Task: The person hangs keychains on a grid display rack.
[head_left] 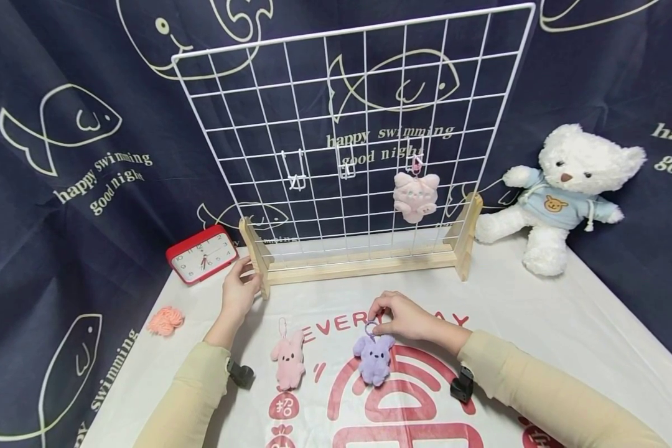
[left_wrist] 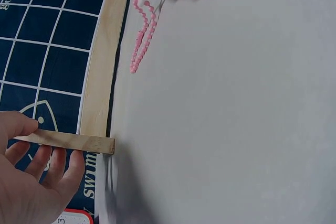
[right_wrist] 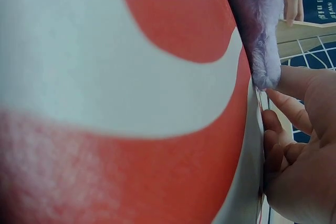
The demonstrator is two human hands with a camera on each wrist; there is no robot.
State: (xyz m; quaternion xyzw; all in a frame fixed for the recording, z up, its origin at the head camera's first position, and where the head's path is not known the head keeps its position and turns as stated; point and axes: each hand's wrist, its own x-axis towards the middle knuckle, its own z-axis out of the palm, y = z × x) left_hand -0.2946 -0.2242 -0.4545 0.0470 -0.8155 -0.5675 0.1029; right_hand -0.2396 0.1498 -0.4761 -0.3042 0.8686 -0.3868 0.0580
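My left hand (head_left: 241,287) holds the wooden end post (head_left: 254,258) of a white wire grid rack, thumb on one side and fingers on the other, as the left wrist view shows. With thumb and fingertips my right hand (head_left: 400,316) pinches the ring (head_left: 372,328) of a purple plush bunny keychain (head_left: 374,361), which is face up over the printed tablecloth. A pink plush bunny keychain (head_left: 289,361) lies to its left, its bead chain (left_wrist: 143,38) stretched toward the rack. From a hook on the right of the wire grid (head_left: 364,112) hangs a pink plush cat keychain (head_left: 416,197).
Two white hooks, a left one (head_left: 297,180) and a middle one (head_left: 346,171), hang bare on the grid. A red clock (head_left: 203,254) stands left of the rack, with coral yarn (head_left: 166,320) in front. A white teddy bear (head_left: 565,193) sits at the right.
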